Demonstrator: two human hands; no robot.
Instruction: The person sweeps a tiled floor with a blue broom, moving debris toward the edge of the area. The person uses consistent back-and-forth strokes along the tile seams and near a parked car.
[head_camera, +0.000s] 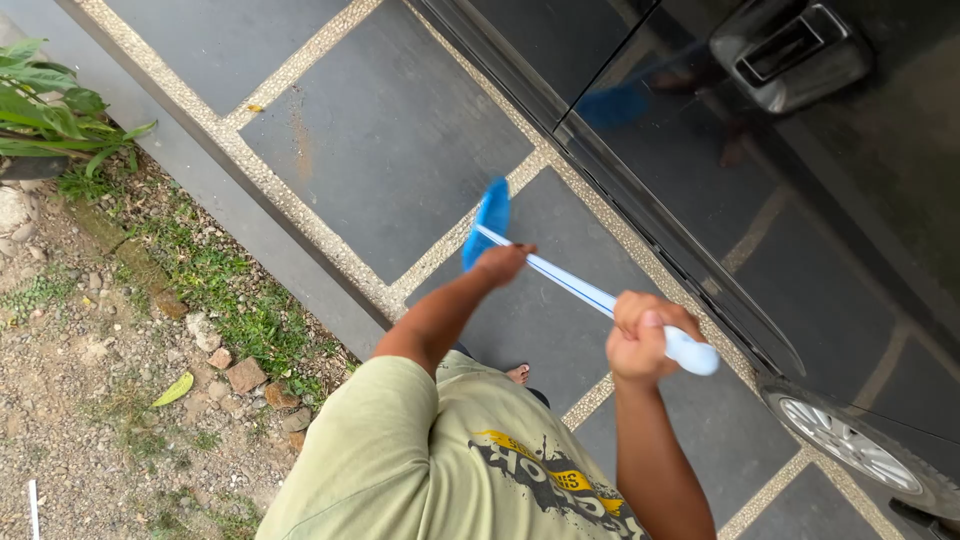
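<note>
Both hands grip the broom (560, 277): the right hand (640, 340) closed near the handle's top, the left hand (500, 263) closed lower down, the blue bristles just beyond it above the pavement (390, 130).

Soft, even daylight fills the view, with no hard shadows on the paved driveway (380, 130). The glossy black car door (800, 200) mirrors the paving and a blurred blue shape. Focus is sharp; wide-angle distortion bends the edges.
</note>
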